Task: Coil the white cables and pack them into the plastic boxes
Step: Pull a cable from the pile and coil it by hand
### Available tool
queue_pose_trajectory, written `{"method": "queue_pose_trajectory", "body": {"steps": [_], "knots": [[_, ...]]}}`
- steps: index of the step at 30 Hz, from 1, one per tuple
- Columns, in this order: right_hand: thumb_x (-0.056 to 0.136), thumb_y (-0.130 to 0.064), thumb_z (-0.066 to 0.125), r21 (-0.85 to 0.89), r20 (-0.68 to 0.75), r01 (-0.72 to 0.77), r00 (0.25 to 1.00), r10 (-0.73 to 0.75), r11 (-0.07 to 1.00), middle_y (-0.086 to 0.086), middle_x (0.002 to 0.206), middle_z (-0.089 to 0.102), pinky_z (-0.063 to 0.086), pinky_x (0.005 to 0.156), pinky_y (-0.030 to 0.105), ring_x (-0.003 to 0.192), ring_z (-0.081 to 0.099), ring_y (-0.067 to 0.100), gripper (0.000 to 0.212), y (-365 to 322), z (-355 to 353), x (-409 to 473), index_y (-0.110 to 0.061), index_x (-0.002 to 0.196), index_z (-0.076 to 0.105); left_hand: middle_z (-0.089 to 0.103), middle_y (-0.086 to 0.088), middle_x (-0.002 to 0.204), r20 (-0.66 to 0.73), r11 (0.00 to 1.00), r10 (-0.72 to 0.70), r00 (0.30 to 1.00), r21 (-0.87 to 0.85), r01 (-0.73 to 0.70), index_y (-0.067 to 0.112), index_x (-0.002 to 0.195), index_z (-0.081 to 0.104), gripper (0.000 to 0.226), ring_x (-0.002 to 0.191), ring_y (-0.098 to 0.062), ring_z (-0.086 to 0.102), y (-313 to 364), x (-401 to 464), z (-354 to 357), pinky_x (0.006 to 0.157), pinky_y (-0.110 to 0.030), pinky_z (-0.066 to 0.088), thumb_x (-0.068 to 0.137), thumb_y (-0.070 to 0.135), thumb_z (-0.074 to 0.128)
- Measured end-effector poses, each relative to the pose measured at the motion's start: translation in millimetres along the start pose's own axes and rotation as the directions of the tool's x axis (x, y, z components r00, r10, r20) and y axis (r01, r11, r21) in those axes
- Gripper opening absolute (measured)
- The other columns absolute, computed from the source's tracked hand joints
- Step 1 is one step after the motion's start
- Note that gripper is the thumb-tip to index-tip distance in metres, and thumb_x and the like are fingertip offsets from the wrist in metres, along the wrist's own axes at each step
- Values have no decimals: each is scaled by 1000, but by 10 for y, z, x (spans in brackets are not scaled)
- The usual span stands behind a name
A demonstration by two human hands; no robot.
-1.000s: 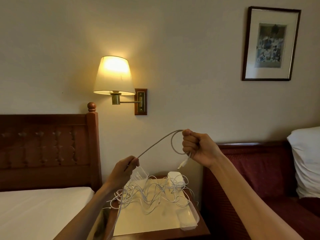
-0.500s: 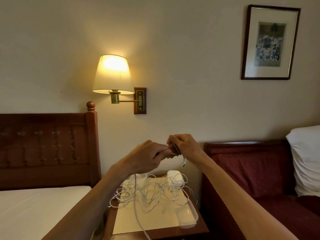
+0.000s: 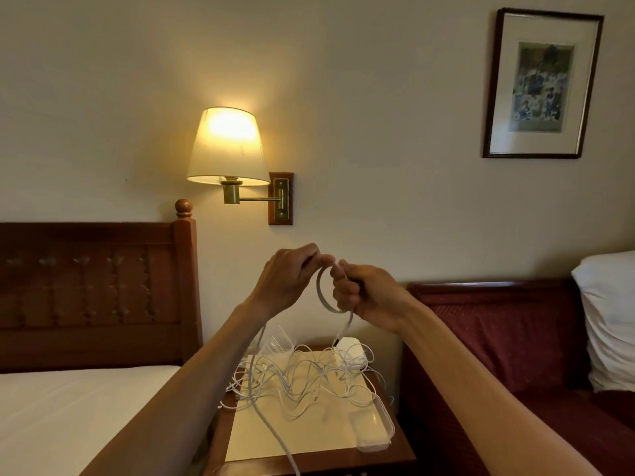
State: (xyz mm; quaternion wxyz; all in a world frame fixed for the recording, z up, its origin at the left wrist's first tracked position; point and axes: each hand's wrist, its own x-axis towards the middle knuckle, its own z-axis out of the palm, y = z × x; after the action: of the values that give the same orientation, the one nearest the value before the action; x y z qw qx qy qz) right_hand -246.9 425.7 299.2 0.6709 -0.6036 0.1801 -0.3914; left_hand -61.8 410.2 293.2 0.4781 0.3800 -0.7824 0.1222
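Working from the worktop (image 3: 309, 441) as my landmark, I take the biggest pieces first: a bed (image 3: 68, 413) lies to its left, a red sofa (image 3: 498, 338) to its right, and a lit wall lamp (image 3: 228, 147) hangs above it. On the worktop sits a loose tangle of white cables (image 3: 302, 379), with a clear plastic box (image 3: 372, 431) at its right front edge and more clear boxes (image 3: 280, 341) at its back left.

Above the worktop, my hands are close together. My right hand (image 3: 367, 293) is clenched around a small loop of the white cable (image 3: 323, 290), its end hanging straight down toward the tangle. My left hand (image 3: 288, 276) pinches the same cable at the top of the loop.

From the left hand the free length drops down and toward me, past the worktop's front edge. So I judge the slack lies below the left hand, running near-vertically, and that hand should feed the next turn.
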Motion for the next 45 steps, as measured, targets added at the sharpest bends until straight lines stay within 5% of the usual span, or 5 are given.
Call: {"method": "queue_pose_trajectory", "body": {"steps": [15,21,27,32,45], "knots": [[107,-25,33,196,-116,89,991,-66,977,-6,53,43,42,47,18,46,42,7,34,-268,-164,299,-12,81,51,49,2,65,295,791,-490,821,-246,560,19,75,57,32,54,-10,40,-581,-689,283,55,-32,36,104,26,44],[104,-24,42,-347,-179,114,966,-185,931,7,72,68,56,67,29,70,68,22,31,-4,-124,278,-5,89,61,43,2,59,840,909,-270,471,61,412,19,65,52,48,52,-15,33,217,-328,56,56,-29,35,101,48,39],[103,-26,45,-641,-81,119,972,-221,758,1,63,67,49,59,22,56,62,11,34,42,-103,202,-6,84,65,52,0,65,741,961,-74,668,-126,247,10,75,62,35,54,-10,44,424,-33,-257,54,-19,38,101,29,48],[106,-23,36,-689,24,164,979,-203,706,-2,54,58,45,56,22,48,53,11,49,44,-99,150,-23,69,69,55,13,60,323,992,98,941,45,-119,25,73,61,29,53,-8,52,213,-5,-256,55,-18,38,99,36,52],[106,-24,28,-219,76,-175,978,196,960,-8,50,27,21,42,17,45,21,6,41,144,-376,361,-15,73,51,55,-1,63,301,893,-195,933,-338,296,7,88,68,24,57,-8,44,-94,-153,26,55,-20,39,96,28,58]]}}
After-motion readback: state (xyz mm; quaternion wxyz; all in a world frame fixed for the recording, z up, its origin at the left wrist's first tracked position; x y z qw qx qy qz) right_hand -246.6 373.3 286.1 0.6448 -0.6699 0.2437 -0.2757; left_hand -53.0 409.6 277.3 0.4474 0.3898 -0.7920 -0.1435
